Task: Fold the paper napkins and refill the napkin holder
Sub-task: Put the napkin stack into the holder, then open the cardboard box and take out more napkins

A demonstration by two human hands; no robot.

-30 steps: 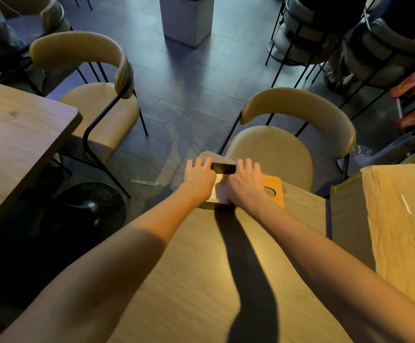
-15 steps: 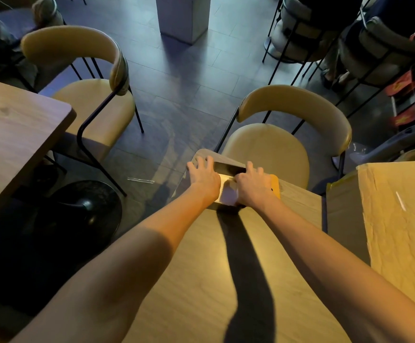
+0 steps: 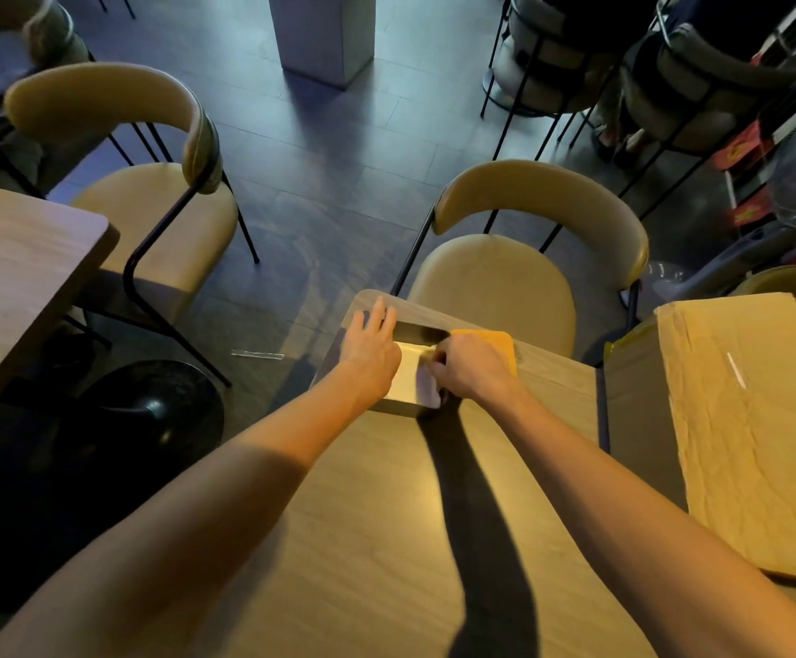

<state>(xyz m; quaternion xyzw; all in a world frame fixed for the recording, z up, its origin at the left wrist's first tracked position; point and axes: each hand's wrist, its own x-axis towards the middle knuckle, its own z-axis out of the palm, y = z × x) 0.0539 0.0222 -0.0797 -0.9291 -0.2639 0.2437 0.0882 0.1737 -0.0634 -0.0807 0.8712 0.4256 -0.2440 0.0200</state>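
Pressing left hand (image 3: pixel 370 346), fingers spread, on shiny rectangular metal napkin holder (image 3: pixel 405 379) while pinching white paper napkins (image 3: pixel 428 390) with curled fingers of right hand (image 3: pixel 474 368).

Head-high wide view, steeply down onto table (image 3: pixel 362 515).

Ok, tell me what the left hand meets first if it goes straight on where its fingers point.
The left hand passes the table corner, then likely only open floor; the chair leg lies just right, depth unclear.
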